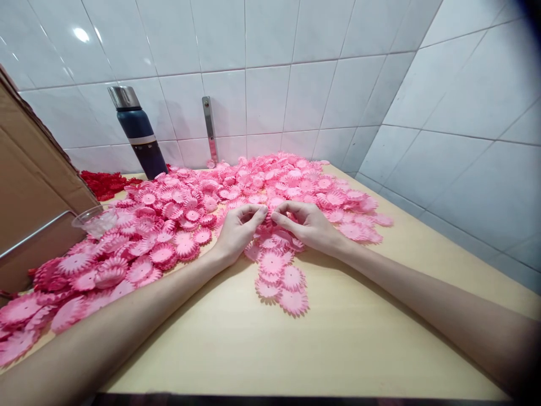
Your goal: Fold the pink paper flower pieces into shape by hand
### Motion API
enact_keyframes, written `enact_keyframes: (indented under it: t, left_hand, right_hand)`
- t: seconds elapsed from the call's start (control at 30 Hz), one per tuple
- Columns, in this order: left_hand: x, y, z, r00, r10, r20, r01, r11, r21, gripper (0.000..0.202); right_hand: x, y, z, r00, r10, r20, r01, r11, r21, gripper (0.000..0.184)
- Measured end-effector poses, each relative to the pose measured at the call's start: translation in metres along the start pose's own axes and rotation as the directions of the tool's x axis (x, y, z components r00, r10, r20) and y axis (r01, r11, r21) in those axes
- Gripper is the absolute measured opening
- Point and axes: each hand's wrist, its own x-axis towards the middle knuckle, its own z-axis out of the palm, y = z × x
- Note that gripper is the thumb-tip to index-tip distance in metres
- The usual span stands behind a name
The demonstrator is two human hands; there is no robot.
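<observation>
My left hand (240, 230) and my right hand (306, 224) face each other over the middle of the table, thumb and forefinger of each pinched together. Between the fingertips shows a darker pink flower petal disc (269, 219), mostly hidden by the fingers and hard to tell from the pile behind. Just below my hands, several loose pink petal discs (271, 263) lie overlapping, with toothed edges and a small hole in the middle. A large heap of similar discs (291, 175) spreads behind my hands and down the left side.
A dark blue bottle (146, 144) with a steel cap leans in view at the back. Beside it lie red pieces (103, 183). A clear plastic container (95, 221) sits near a cardboard box (36, 163) on the left. A metal strip (209, 127) stands against the tiled wall.
</observation>
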Motion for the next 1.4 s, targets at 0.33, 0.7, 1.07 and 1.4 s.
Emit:
enact_keyframes:
  t: [0.33,0.7,1.07,1.4]
  left_hand:
    - [-0.001,0.002,0.001,1.0,0.0,-0.009,0.0,0.999,0.032,0.018]
    - [-0.001,0.002,0.0,1.0,0.015,0.01,-0.015,1.0,0.006,0.023]
    - [0.003,-0.006,-0.003,0.991,0.049,-0.127,-0.042,0.998,0.055,0.021]
    - [0.002,-0.003,-0.001,0.991,0.012,-0.133,-0.008,0.999,0.035,0.022]
  right_hand:
    - [0.0,0.003,0.0,1.0,-0.001,0.004,0.001,1.0,0.021,0.03]
    - [0.0,0.004,-0.004,0.997,0.045,0.055,-0.05,0.995,0.09,0.024]
    - [0.007,0.016,-0.006,0.957,-0.138,-0.254,0.039,0.933,-0.358,0.012]
    - [0.004,0.014,-0.005,0.932,-0.066,-0.356,0.02,0.991,-0.132,0.014]
